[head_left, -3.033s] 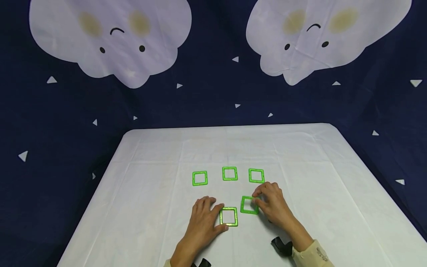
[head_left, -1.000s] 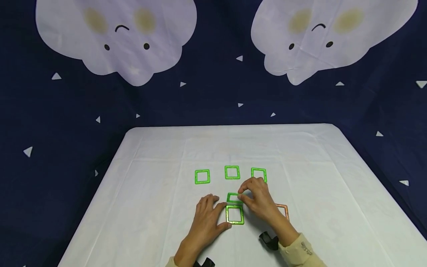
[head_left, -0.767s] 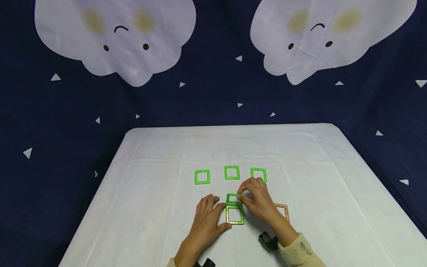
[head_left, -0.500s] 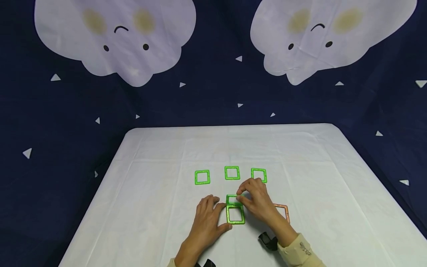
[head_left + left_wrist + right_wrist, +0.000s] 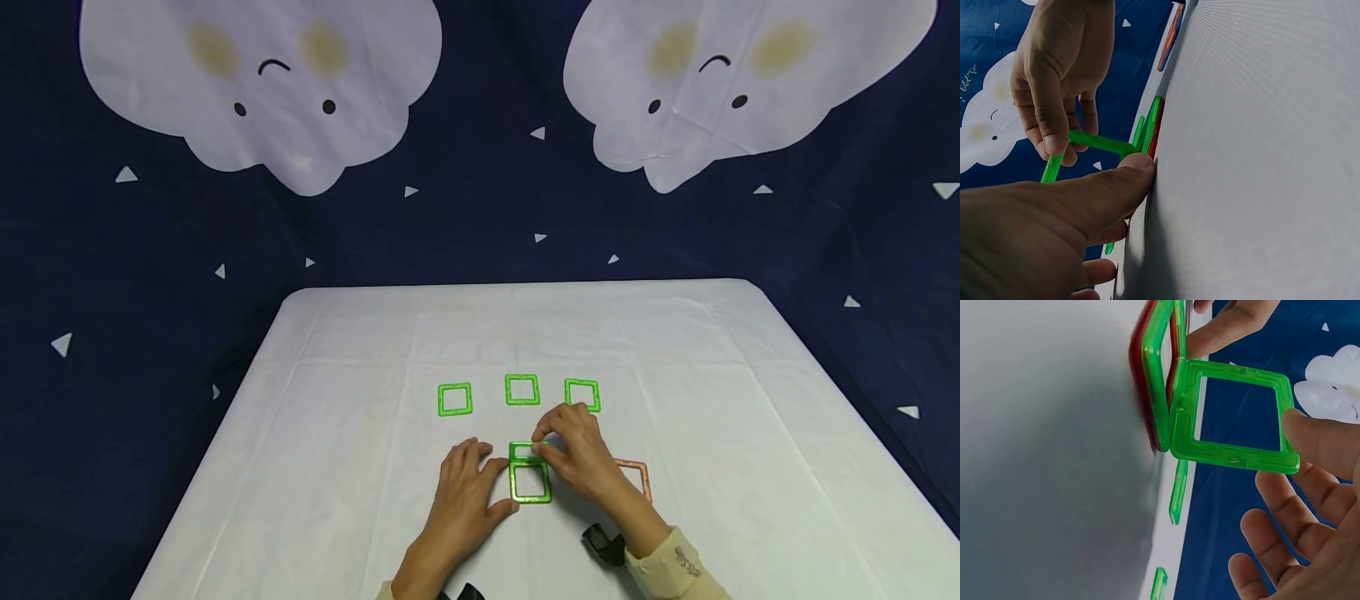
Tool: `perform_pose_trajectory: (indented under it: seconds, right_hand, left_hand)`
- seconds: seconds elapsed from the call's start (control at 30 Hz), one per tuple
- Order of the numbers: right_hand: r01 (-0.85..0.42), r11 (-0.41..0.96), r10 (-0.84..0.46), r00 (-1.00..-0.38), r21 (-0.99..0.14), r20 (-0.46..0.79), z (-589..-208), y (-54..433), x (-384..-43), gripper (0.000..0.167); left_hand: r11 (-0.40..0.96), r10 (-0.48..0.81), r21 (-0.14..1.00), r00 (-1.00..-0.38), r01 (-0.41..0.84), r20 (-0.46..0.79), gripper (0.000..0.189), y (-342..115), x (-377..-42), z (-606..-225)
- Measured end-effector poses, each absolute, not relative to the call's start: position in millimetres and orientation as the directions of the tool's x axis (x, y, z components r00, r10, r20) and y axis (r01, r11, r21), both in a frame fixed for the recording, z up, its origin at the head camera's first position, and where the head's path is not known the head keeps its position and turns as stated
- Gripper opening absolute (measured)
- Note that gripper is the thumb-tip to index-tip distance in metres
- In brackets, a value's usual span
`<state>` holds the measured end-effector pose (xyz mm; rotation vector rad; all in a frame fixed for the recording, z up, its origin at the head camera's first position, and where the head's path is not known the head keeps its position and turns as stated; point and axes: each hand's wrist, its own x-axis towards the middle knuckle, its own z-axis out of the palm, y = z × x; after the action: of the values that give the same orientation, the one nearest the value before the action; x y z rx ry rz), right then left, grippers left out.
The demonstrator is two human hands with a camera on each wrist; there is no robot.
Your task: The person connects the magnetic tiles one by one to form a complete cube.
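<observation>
A green square magnetic tile lies flat near the front of the table, with a red layer showing under it in the right wrist view. My left hand holds it at its left corners between thumb and forefinger. Between thumb and fingertips, my right hand pinches a second green square tile by its far side. That tile stands up from the flat one's back edge and meets it there; its right part is behind my fingers in the head view.
Behind the hands, three green square tiles lie in a row: left, middle and right. An orange tile is partly covered by my right forearm. White cloth covers the table; a dark blue curtain hangs behind.
My right hand has moved left, bringing its tile from beside the flat tile to its back edge. A small gap between the two has closed. My left hand keeps its place at the flat tile.
</observation>
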<state>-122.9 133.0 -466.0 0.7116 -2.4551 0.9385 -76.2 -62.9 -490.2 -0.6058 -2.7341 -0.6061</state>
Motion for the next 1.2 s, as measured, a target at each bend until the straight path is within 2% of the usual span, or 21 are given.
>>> perform_pose_trajectory:
  seconds: [0.2, 0.63, 1.2]
  right_hand:
    - [-0.581, 0.64, -0.303, -0.793, -0.504, 0.529, -467, 135, -122, 0.026]
    - [-0.582, 0.64, -0.298, -0.79, -0.502, 0.536, -467, 137, -122, 0.027]
    - [-0.591, 0.629, -0.308, -0.786, -0.505, 0.536, -468, 140, -121, 0.026]
  left_hand:
    - [0.817, 0.333, 0.339, -0.862, 0.466, 0.382, 0.05, -63, -77, -489]
    - [0.814, 0.285, 0.351, -0.845, 0.462, 0.453, 0.033, -64, -86, -477]
    - [0.804, 0.317, 0.268, -0.764, 0.531, 0.561, 0.031, -62, -106, -457]
